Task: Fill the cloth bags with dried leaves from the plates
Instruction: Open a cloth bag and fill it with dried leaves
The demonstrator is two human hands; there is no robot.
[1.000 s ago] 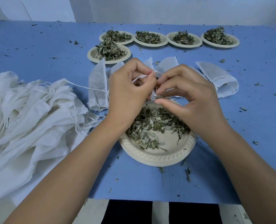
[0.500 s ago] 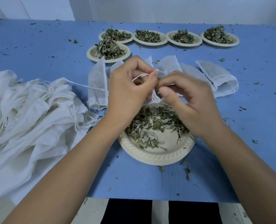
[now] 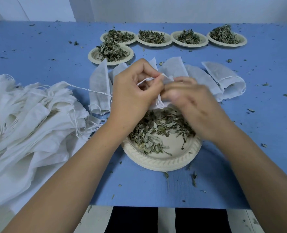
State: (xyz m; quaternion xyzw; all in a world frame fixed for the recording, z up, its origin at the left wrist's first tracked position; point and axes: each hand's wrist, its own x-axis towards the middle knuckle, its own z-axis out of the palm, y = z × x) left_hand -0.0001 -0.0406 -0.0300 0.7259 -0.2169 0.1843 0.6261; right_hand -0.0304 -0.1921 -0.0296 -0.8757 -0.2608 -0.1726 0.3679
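Left hand (image 3: pixel 132 91) pinches the bag string (image 3: pixel 144 80) over a plate (image 3: pixel 159 163) of leaves (image 3: pixel 156 126) — right hand (image 3: pixel 195 105) is blurred, I can't tell its grip.

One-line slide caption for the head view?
Left hand pinches the drawstring of a cloth bag, right hand blurred beside it, above a plate of dried leaves.

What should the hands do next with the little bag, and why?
Probably spread the bag open at its mouth: the left hand pinches its drawstring, the blurred right hand is at the cloth, and leaves wait on the near plate below.
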